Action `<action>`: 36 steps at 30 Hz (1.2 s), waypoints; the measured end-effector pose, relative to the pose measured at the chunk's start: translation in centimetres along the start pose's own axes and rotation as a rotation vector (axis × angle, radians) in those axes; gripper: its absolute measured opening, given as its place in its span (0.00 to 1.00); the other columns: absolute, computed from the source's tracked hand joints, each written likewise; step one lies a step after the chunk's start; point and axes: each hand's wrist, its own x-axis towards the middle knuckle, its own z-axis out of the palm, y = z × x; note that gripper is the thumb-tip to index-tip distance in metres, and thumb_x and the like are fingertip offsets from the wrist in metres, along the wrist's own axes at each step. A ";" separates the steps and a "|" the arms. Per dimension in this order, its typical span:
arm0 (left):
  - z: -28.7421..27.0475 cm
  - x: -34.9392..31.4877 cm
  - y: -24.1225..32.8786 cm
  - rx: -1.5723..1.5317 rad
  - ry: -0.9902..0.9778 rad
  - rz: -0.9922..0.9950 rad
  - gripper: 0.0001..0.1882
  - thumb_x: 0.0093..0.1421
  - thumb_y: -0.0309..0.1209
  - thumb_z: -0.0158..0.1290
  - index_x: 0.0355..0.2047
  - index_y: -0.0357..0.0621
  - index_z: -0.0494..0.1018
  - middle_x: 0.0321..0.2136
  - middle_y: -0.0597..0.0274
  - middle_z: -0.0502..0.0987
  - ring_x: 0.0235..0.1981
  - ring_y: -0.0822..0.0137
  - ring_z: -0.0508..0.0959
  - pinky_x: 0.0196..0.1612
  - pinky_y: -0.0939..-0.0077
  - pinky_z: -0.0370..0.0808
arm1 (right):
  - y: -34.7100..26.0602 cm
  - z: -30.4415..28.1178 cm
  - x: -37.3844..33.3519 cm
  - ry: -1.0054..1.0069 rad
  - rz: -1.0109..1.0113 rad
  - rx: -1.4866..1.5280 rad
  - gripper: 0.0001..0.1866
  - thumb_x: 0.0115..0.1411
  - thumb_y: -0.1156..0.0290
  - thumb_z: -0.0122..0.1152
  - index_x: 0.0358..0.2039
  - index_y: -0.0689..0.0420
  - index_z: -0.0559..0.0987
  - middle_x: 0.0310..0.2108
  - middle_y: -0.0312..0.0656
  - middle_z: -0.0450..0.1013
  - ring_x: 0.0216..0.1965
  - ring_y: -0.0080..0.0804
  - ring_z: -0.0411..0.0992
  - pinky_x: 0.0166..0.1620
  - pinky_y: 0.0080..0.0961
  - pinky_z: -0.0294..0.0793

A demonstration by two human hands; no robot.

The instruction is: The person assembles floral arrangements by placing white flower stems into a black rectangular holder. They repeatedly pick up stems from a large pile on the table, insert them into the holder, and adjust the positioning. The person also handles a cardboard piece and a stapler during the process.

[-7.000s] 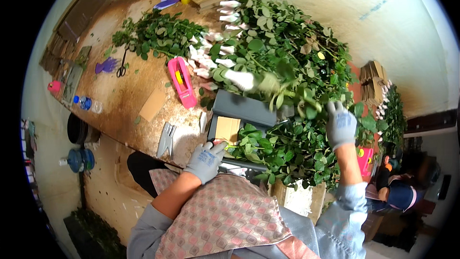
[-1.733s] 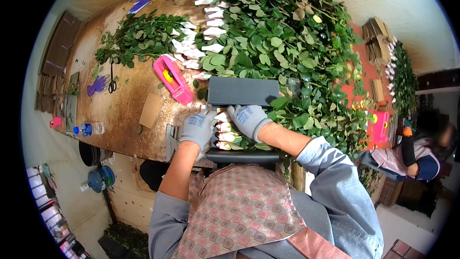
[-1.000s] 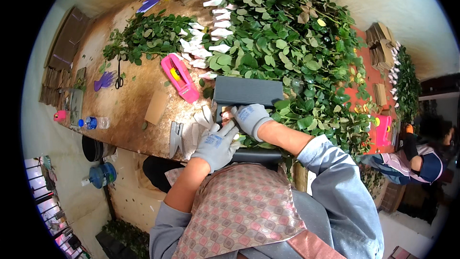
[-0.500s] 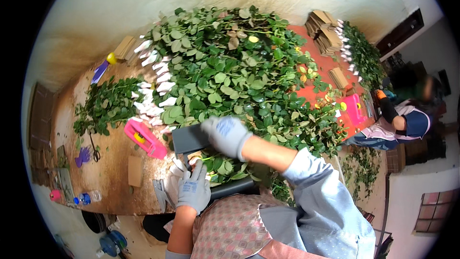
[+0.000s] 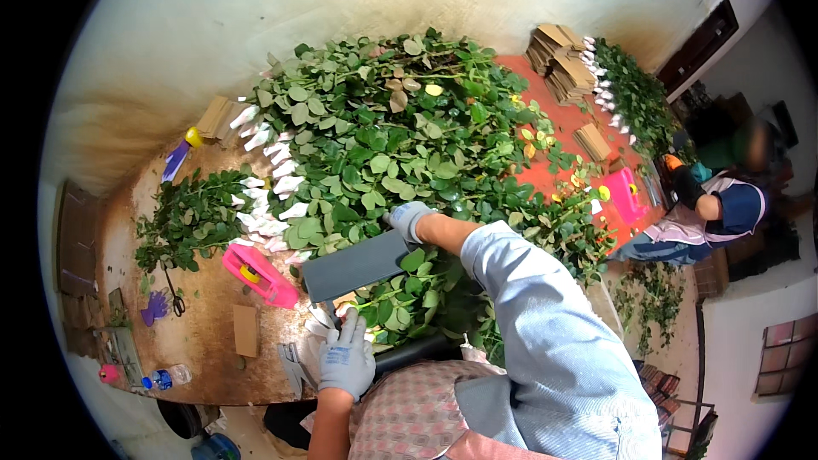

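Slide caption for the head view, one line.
Grey-gloved right hand by leafy green stems; grey-gloved left hand near a dark grey rectangular panel.

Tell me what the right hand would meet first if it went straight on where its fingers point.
Probably the green leaves just to its left; depth is unclear, and the right hand may already touch them.

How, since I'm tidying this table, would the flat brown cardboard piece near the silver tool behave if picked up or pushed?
The cardboard piece looks thin, so it is probably light. Its straight edges suggest fair stiffness. Lying flat, it would likely slide, not roll, if pushed.
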 end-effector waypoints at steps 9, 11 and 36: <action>-0.1 -0.3 0.0 -0.055 0.002 -0.005 0.27 0.62 0.35 0.51 0.61 0.41 0.70 0.68 0.56 0.64 0.52 0.50 0.72 0.54 0.51 0.72 | -0.5 -4.3 -0.4 0.058 -0.020 -0.247 0.14 0.64 0.69 0.53 0.50 0.53 0.79 0.46 0.48 0.78 0.45 0.46 0.80 0.40 0.42 0.81; -0.3 -0.1 0.1 -0.058 0.020 0.005 0.27 0.61 0.34 0.51 0.60 0.41 0.71 0.67 0.56 0.65 0.51 0.50 0.72 0.54 0.51 0.72 | 0.1 -8.1 -1.9 0.213 0.038 -0.304 0.13 0.67 0.68 0.50 0.48 0.51 0.80 0.40 0.45 0.79 0.40 0.43 0.81 0.37 0.40 0.81; 0.7 -0.9 -0.4 -0.195 -0.005 -0.094 0.27 0.63 0.36 0.49 0.62 0.45 0.71 0.68 0.58 0.64 0.57 0.52 0.71 0.56 0.54 0.71 | -4.6 -4.8 -20.0 0.058 0.263 -0.452 0.10 0.62 0.71 0.53 0.42 0.52 0.79 0.40 0.47 0.76 0.42 0.44 0.78 0.41 0.42 0.79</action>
